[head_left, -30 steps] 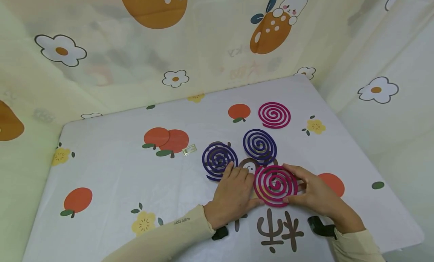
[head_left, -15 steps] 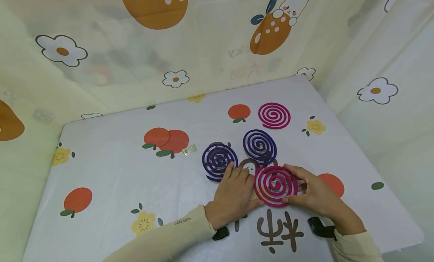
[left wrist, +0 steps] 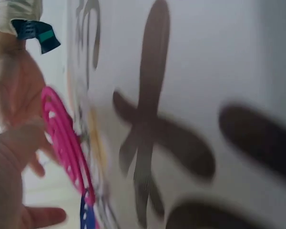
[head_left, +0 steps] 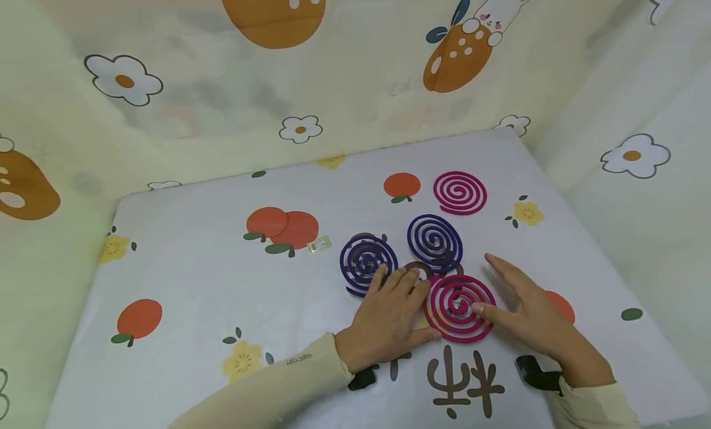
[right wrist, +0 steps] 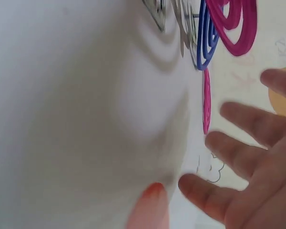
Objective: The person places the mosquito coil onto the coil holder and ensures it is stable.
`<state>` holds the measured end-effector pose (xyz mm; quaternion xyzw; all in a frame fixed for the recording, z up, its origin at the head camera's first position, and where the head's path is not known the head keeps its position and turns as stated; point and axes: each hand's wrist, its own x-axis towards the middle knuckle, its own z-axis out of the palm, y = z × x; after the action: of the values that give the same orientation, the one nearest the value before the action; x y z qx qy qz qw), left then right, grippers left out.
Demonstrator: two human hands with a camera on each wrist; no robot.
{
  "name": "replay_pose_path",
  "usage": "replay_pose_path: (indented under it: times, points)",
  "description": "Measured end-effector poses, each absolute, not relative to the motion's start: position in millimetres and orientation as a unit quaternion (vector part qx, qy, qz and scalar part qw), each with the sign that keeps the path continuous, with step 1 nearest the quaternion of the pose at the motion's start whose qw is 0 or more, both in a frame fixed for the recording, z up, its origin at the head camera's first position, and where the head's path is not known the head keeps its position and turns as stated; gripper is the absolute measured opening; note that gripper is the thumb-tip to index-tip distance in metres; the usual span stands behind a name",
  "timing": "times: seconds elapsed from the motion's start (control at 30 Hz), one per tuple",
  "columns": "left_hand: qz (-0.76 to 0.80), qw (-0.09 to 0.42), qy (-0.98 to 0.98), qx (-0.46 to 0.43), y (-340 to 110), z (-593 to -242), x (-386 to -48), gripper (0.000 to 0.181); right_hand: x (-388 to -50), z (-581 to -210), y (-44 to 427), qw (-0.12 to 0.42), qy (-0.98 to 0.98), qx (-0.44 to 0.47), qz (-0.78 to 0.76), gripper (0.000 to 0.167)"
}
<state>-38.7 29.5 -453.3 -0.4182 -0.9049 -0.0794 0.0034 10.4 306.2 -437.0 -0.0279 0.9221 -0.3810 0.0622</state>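
A pink mosquito coil point(head_left: 460, 339) lies between my two hands, raised a little off the table on a small metal piece point(right wrist: 157, 14) seen in the right wrist view. My left hand point(head_left: 389, 321) lies palm down at its left edge, fingers extended towards a dark blue coil point(head_left: 347, 263); whether the thumb touches the pink coil is unclear. My right hand point(head_left: 536, 321) is spread at the coil's right side, holding nothing, its thumb tip over the coil in the head view. A second blue coil point(head_left: 435, 242) sits just behind, overlapping the pink one's far edge.
Another flat pink coil point(head_left: 460, 193) lies further back on the table. Left of the coils is a small metal coil stand point(head_left: 319, 245). The printed tablecloth point(head_left: 194, 250) reaches a patterned curtain point(head_left: 222, 108) behind.
My right hand has let go of the near pink coil, its fingers spreading away to the right. The left hand has hardly moved; the head view has shifted slightly.
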Motion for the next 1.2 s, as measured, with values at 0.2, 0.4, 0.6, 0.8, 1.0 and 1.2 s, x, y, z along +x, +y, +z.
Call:
replay_pose_path:
  times: [0.2, 0.4, 0.6, 0.8, 1.0, 1.2]
  points:
    - [-0.107, 0.022, -0.907, -0.406, 0.6, -433.4, -60.7, 0.080, -15.0, -434.8, 319.8, 0.079, 0.944, -0.006, -0.321, 0.102]
    - [-0.201, 0.065, -0.924, -0.318, -46.8, -426.4, -106.3, 0.083, -51.8, -429.1, 339.8, 0.088, 0.954, 0.010, -0.288, 0.105]
    - [-0.208, 0.065, -0.950, -0.225, -90.0, -440.9, -143.4, 0.089, -94.6, -425.8, 351.4, 0.088, 0.958, 0.019, -0.273, 0.106]
    - [-0.208, 0.020, -0.960, -0.184, -110.2, -452.3, -157.2, 0.079, -142.7, -428.7, 355.4, 0.094, 0.963, 0.033, -0.251, 0.105]
    - [-0.219, -0.026, -0.963, -0.152, -114.9, -458.2, -162.9, 0.071, -178.3, -431.6, 359.5, 0.109, 0.963, 0.072, -0.237, 0.092]
    - [-0.235, -0.034, -0.960, -0.149, -118.8, -464.1, -169.0, 0.052, -197.5, -433.9, 358.6, 0.132, 0.956, 0.112, -0.237, 0.075]
